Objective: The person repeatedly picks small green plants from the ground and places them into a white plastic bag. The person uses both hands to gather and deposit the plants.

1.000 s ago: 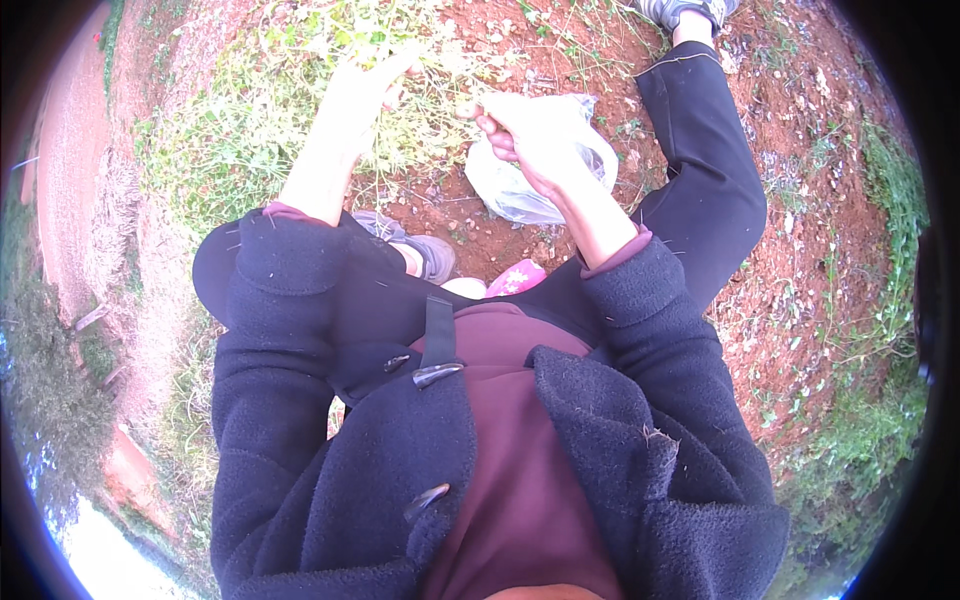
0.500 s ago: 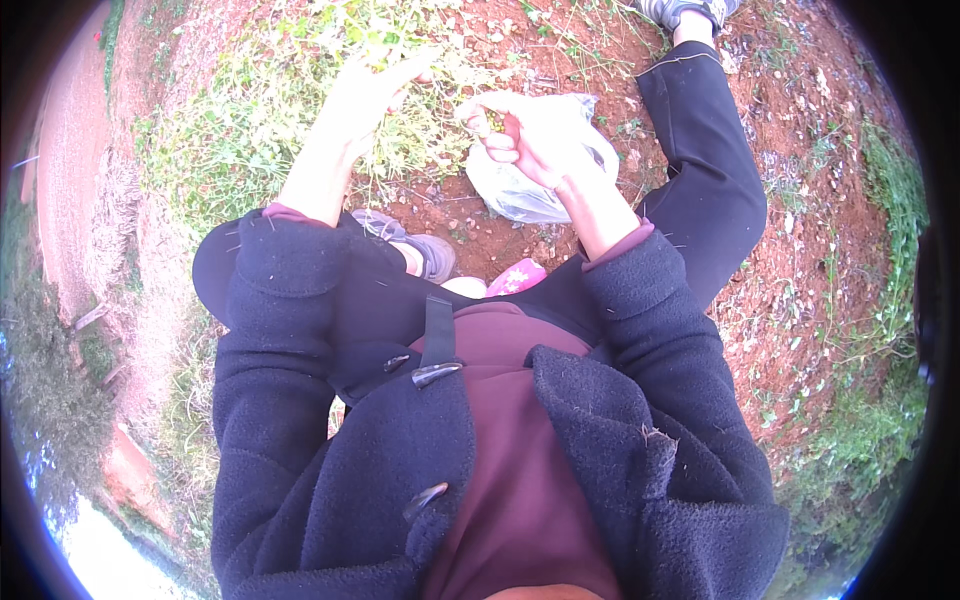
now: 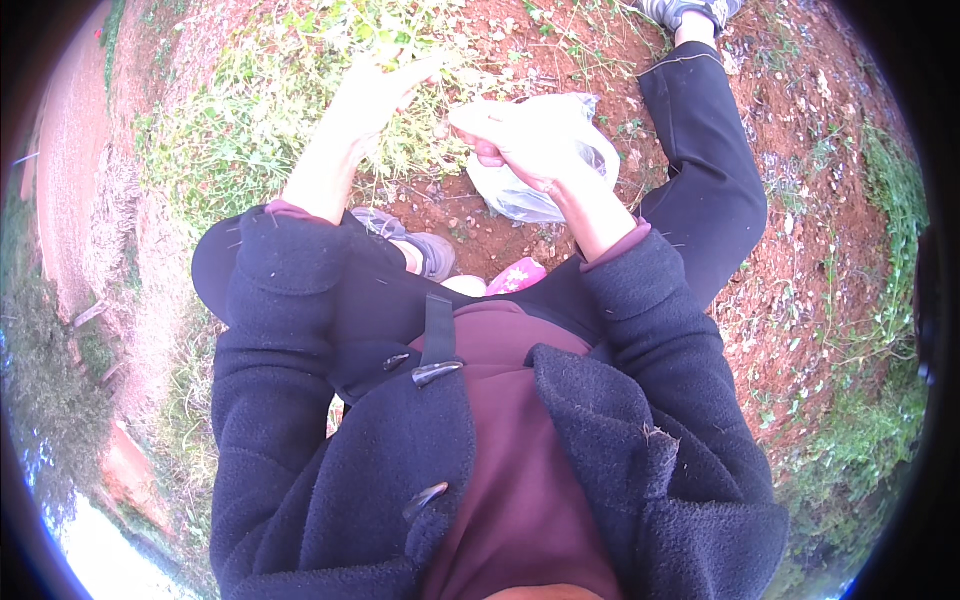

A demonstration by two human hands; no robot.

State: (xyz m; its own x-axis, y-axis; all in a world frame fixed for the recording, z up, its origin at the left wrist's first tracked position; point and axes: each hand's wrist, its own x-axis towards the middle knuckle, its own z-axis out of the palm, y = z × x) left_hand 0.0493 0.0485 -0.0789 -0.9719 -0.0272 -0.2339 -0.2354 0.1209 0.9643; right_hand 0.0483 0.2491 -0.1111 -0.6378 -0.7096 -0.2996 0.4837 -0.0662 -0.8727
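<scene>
My left hand (image 3: 368, 100) is over a spread of green leafy plants (image 3: 270, 110), its fingers bent in among the bright stems. Glare washes out the fingertips, so what they grip cannot be made out. To the right, my right hand (image 3: 515, 140) is closed with its back up and its fingertips pointing toward the left hand. Small yellow-green pieces showed inside its curled fingers half a second ago; the fingers hide them now. Partly under the right hand, a white translucent plastic bag (image 3: 530, 207) lies on the reddish soil.
My shoe (image 3: 430, 255) rests on the soil (image 3: 480, 235) near the bag, beside a pink patterned item (image 3: 517, 276) at my lap. My other leg (image 3: 690, 130) stretches out to the right. More green growth (image 3: 890, 240) lines the far right.
My right hand has turned over, back upward, and shifted slightly left, hiding the yellow-green pieces. The left hand has moved only a little. The bag stays in place.
</scene>
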